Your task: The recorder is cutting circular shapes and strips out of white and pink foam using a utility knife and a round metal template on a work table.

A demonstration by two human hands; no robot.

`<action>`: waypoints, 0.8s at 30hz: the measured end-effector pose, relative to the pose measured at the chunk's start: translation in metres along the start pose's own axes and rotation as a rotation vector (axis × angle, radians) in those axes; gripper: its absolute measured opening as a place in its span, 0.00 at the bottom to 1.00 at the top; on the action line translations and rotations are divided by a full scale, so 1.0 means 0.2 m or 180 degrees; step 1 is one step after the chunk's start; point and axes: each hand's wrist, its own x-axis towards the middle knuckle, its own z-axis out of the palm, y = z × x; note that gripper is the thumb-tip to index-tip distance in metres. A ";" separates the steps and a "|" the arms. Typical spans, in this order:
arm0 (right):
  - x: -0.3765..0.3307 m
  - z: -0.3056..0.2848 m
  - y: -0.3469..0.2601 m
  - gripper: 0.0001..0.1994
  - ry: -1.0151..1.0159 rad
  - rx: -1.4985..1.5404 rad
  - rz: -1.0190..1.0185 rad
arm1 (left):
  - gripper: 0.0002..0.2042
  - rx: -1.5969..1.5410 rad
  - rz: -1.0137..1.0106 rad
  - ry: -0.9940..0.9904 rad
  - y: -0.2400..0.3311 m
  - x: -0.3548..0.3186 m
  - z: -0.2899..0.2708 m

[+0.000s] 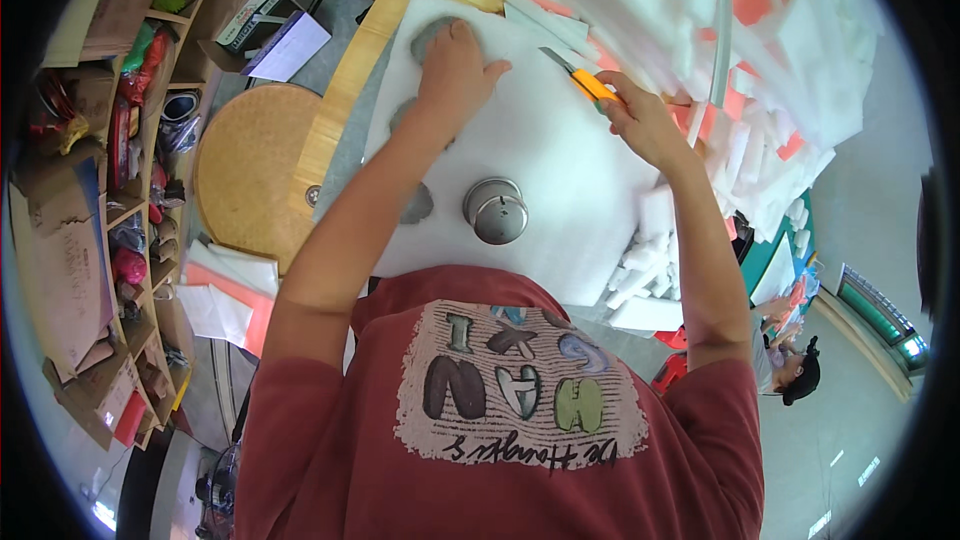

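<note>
A white foam sheet [560, 170] lies flat on the table in front of me. My left hand [456, 70] rests at its far left part, thumb stretched out and fingers bent down beside a rounded grey patch [430, 38]. Another grey patch [418, 204] shows lower on the sheet, and a third is partly behind my left forearm; whether they are cut-outs or pieces, I cannot tell. In my right hand [643, 120] is an orange utility knife [594, 86], its blade out and pointing to the far left. Nearer my body stand round metal cups or rings [498, 212], overlapping.
White and pink foam strips [680, 10] are heaped at the far right, with small offcuts [645, 265] nearer. Left of the table are a round wooden top [255, 165] and packed shelves [130, 200]. Another person [790, 365] is at the right.
</note>
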 end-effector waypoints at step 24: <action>0.38 -0.06 -0.49 0.17 -0.0147 -0.3534 -0.1778 | 0.22 0.2185 0.0862 -0.0499 0.27 -0.27 0.42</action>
